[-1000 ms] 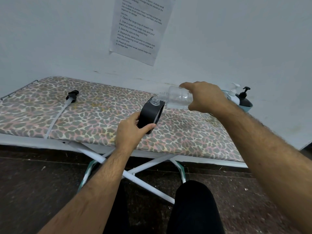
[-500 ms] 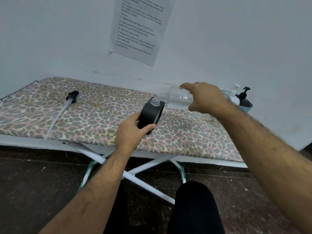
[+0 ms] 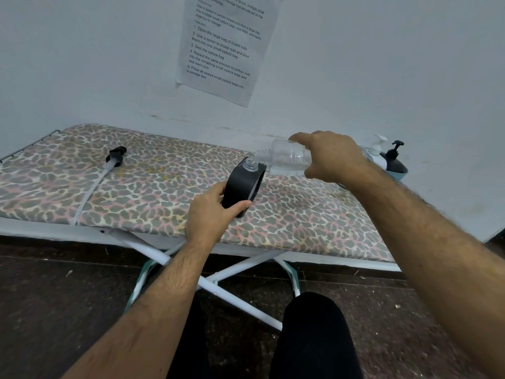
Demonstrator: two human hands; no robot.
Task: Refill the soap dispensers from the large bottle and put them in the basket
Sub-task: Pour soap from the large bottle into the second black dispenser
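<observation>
My left hand (image 3: 210,214) grips a black round soap dispenser (image 3: 241,187) that stands on the leopard-print board (image 3: 153,192), its clear neck open at the top. My right hand (image 3: 332,157) holds the large clear bottle (image 3: 285,157) tipped on its side, its mouth right at the dispenser's neck. The dispenser's black pump head with a long white tube (image 3: 109,165) lies on the board at the left. A light blue basket (image 3: 399,173) at the far right holds a white dispenser (image 3: 377,151) and a black dispenser (image 3: 393,160).
The board stands on white crossed legs (image 3: 218,280) against a white wall with a printed sheet (image 3: 224,45) taped on it. My dark-clad knee (image 3: 311,329) is below the board's front edge, over a dark floor.
The bottle and dispenser stay nearly where they were; the view has barely shifted. No visible change in either grip.
</observation>
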